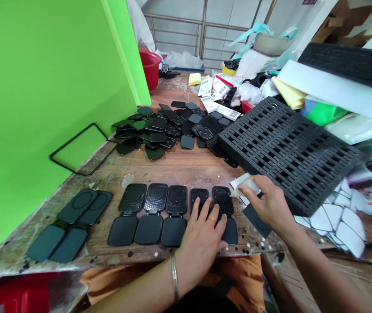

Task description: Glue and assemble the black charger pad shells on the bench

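A row of several black hinged plates [148, 229] lies along the front of the wooden table, each unfolded with a ribbed upper half and a smooth lower half. My left hand [202, 230] rests flat across the two at the right end, fingers spread, partly covering them. In my right hand [267, 204] is a small translucent squeeze bottle [250, 186], held tilted. Its nozzle points left, at the edge of the rightmost ribbed half [222, 199]; whether it touches cannot be made out. Below that hand, a dark square piece [257, 221] lies near a white card [240, 181].
Overlapping dark plates [75, 217] sit at the front left. A heap of black square pieces [169, 126] lies farther back. At right are a slotted black foam block [287, 148] and white-backed pieces [339, 219]. A green panel [49, 87] and thin black frame [71, 140] border the left.
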`<action>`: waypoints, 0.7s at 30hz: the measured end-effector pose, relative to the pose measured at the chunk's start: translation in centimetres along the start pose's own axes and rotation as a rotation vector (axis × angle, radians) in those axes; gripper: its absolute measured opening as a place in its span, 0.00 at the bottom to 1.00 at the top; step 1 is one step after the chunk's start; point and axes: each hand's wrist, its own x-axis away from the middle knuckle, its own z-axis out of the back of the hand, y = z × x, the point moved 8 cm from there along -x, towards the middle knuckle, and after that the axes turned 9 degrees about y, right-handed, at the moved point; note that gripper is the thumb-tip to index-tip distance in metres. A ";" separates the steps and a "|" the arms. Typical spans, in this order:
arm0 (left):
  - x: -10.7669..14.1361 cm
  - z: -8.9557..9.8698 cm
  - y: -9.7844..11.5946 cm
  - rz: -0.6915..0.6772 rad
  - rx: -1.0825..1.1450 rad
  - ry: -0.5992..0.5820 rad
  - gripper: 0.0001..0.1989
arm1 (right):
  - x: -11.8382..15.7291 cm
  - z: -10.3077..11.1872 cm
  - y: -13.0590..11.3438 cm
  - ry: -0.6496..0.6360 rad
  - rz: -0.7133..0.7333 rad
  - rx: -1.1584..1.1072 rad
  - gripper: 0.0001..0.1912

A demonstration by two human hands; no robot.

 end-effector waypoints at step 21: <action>0.0 -0.3 0.2 0.033 -0.033 -0.018 0.28 | -2.3 -3.1 -1.5 -0.049 -0.050 -0.103 0.10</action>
